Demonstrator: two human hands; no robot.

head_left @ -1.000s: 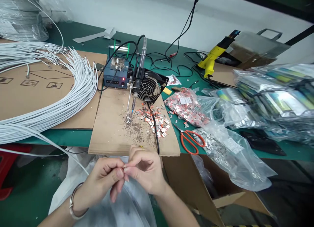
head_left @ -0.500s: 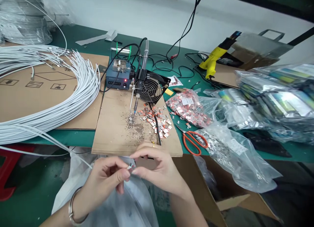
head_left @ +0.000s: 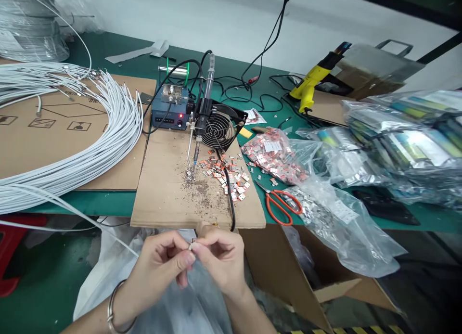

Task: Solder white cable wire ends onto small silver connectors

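Observation:
My left hand [head_left: 162, 259] is closed in a pinch on the end of a white cable [head_left: 117, 240], which trails in from the left. Thumb and finger of my right hand [head_left: 222, 259] pinch the cable's tip, where short thin wires [head_left: 193, 240] stick out. The fingertips of both hands meet there and hide most of the tip. Just beyond my hands lies a cardboard sheet [head_left: 159, 204] with small orange-and-white metal connectors [head_left: 236, 185] scattered on it. A soldering iron [head_left: 206, 96] stands over the sheet, tip down, above a patch of solder bits [head_left: 188, 174].
A coil of white cables [head_left: 119, 148] covers the left side. Behind the sheet are a blue soldering station [head_left: 168, 118], a fan [head_left: 221, 129] and a solder spool [head_left: 176, 70]. Orange-handled scissors [head_left: 283, 206], bagged parts [head_left: 272, 153] and a yellow heat gun [head_left: 314, 81] lie to the right.
My right hand has closed in toward the left, its fingers now pinching the cable tip, where before they were spread around it. The view has shifted slightly.

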